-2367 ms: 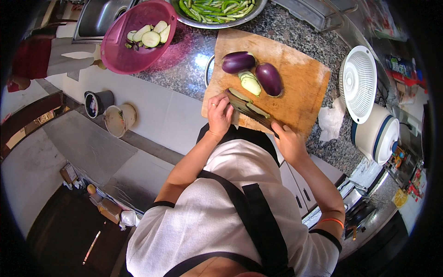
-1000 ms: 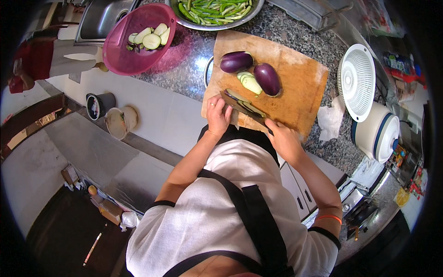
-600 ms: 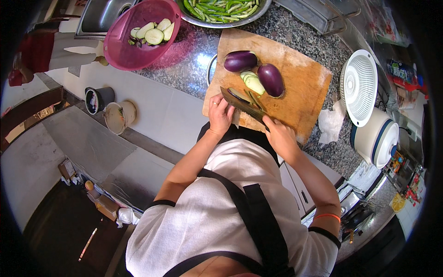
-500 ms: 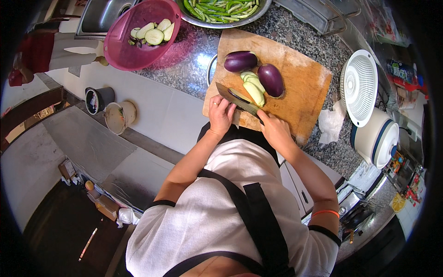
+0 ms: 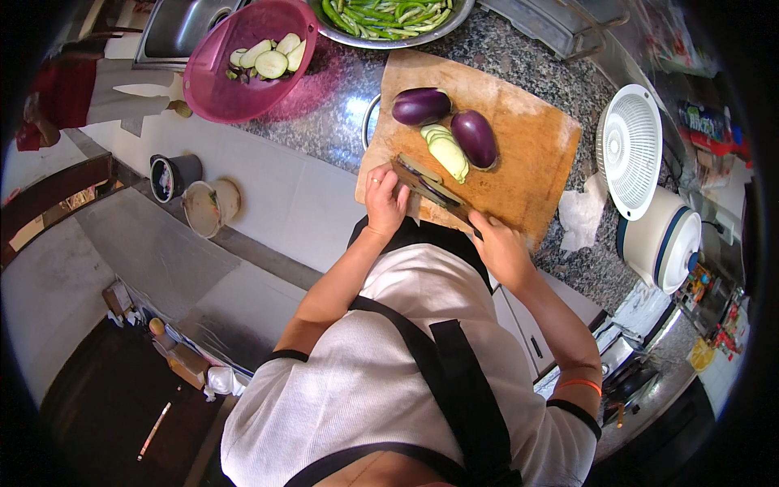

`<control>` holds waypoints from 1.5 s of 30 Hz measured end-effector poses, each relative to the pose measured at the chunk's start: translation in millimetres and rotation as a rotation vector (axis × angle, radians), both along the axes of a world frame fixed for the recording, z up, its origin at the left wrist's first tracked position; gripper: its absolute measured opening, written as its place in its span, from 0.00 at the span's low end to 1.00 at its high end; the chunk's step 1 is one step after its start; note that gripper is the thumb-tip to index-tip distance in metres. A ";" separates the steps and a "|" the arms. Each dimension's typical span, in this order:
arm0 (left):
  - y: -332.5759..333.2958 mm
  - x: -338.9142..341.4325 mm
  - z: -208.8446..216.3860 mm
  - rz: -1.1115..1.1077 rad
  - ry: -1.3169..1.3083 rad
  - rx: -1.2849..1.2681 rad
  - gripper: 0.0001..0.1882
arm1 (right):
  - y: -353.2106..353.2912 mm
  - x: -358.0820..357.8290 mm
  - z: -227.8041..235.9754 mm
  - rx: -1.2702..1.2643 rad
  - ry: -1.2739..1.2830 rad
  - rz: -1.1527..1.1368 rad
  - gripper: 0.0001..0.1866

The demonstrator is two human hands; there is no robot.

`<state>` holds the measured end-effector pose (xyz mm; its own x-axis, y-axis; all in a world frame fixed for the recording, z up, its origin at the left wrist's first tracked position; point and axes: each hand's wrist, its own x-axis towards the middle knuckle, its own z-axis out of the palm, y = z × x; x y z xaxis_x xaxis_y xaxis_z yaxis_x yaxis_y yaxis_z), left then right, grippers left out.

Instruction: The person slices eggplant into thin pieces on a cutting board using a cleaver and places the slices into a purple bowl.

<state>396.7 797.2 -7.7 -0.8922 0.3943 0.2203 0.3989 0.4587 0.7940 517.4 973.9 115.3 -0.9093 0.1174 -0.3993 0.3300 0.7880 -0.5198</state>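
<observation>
My right hand [image 5: 501,246] is closed around the handle of a kitchen knife [image 5: 456,206], whose blade slants up to the left over the wooden cutting board [image 5: 527,138]. Close to the blade's far end, my left hand [image 5: 386,199] has its fingers bent over a piece of eggplant, mostly hidden by the fingers and knife. Dark-skinned eggplant slices [image 5: 419,169] lie along the blade. Beyond them, a row of pale eggplant slices [image 5: 445,155] overlaps beside two purple eggplants, one on the left [image 5: 421,106] and one on the right [image 5: 475,140].
A pink basin [image 5: 207,89] with eggplant slices stands at the far left, beside a metal bowl [image 5: 381,40] of cut green vegetables. To the right are a white strainer [image 5: 631,154], crumpled paper [image 5: 579,217] and a rice cooker [image 5: 661,243]. Two buckets [image 5: 217,207] stand at lower left.
My right hand and the knife have moved right and slightly nearer to me. More dark-edged slices now show along the blade. My left hand stays almost in place.
</observation>
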 end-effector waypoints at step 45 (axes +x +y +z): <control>-0.6 -3.5 11.0 -0.010 0.007 0.059 0.08 | -1.0 18.6 4.5 0.082 -0.011 -0.012 0.13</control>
<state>393.3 796.6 3.3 -0.8867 0.3893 0.2494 0.4086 0.4072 0.8169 535.9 972.9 119.8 -0.9031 0.1611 -0.3980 0.3452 0.8237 -0.4499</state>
